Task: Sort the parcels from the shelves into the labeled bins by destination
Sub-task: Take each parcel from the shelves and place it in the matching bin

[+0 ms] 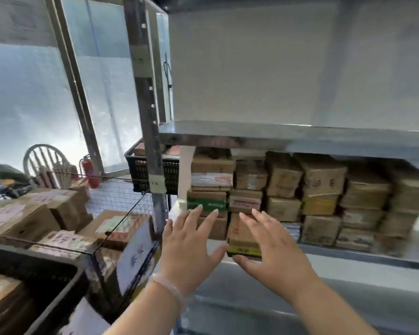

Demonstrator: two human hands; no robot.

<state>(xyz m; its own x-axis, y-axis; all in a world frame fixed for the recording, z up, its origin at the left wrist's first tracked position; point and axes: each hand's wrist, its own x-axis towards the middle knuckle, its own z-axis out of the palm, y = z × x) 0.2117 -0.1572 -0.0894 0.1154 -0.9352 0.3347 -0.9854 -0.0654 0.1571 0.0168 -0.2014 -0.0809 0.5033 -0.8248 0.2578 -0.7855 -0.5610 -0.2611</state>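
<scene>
We find brown cardboard parcels [283, 197] stacked on the grey metal shelf [348, 256]. At its left end sits a black plastic crate [140, 170]. Nearer and left, a wire-mesh bin [116, 197] holds taped cardboard boxes [34, 213]. Far left stand a red fire extinguisher [90, 170] and a white spindle-back chair [46, 163].

L hand [191, 240]: bare, nails plain and pale, a bit long, tips showing just past the fingers. L wrist has a thin clear bracelet [169, 288], see-thru and glossy, prob. plastic or small beads (too blurred to tell which), sitting snug round the wrist. R hand [273, 247]: bare, nails plain; length hard to tell w/ the blur. L forearm [143, 313] & R forearm [331, 308]: bare skin as far as they show.
</scene>
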